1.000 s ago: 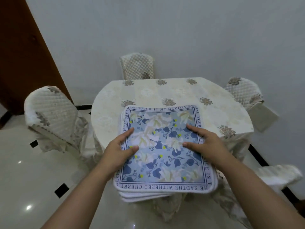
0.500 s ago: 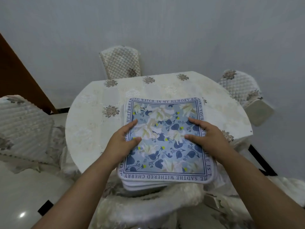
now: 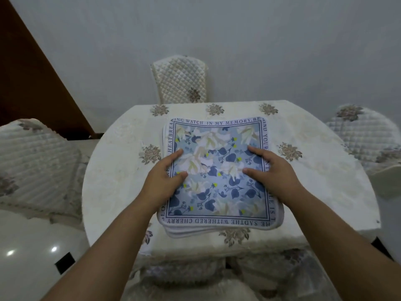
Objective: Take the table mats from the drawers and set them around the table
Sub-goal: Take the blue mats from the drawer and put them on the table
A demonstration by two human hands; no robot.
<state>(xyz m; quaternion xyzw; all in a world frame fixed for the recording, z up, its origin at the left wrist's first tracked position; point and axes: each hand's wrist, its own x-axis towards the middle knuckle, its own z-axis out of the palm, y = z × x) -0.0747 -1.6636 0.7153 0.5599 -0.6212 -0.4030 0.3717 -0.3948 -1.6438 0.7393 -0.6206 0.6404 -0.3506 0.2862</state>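
Several table mats sit stacked between the hands, over the table. Left hand and right hand each pinch one side edge. The mats seem light, soft and slippery together, so better to grip mid-edge

**Q:** What lies at centre?
**A:** A stack of floral mats, blue with a lettered border, over the round, cream-clothed table.

**Q:** And the grips?
**A:** The left grip holds the stack's left edge and the right grip its right edge. A thumb and one finger of each lie on top. Whether the stack rests on the table cannot be told.

**Q:** Surroundings?
**A:** Quilted seating: a far chair, a left chair and a right chair.
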